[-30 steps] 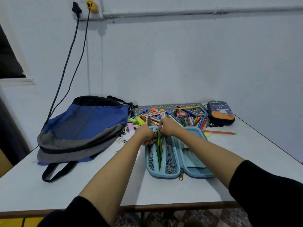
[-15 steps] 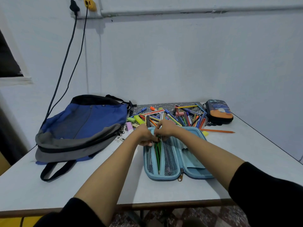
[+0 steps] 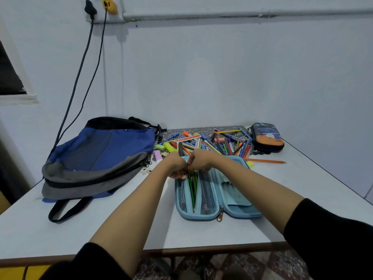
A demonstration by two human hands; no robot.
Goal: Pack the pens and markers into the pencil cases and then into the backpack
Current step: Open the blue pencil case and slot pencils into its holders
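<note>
The green pencils [image 3: 192, 190] have slid deeper between the mesh pockets of the open pencil case [image 3: 238, 214], near-centre on the table. The left hand [image 3: 177, 165] and right hand [image 3: 201, 160] have drawn together, fingers curled, pinching the pencils' far ends. This bundle looks nearly stowed; the loose pile of pens and markers [image 3: 212, 143] waits beyond. The case is a moulded pale-blue shell; a floppy nylon backpack [image 3: 101, 156] lies left

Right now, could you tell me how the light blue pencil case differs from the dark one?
The light blue pencil case lies open, the dark pencil case shut. The blue one shows green pencils inside; the dark one's contents are hidden. Both rest on the table.
</note>
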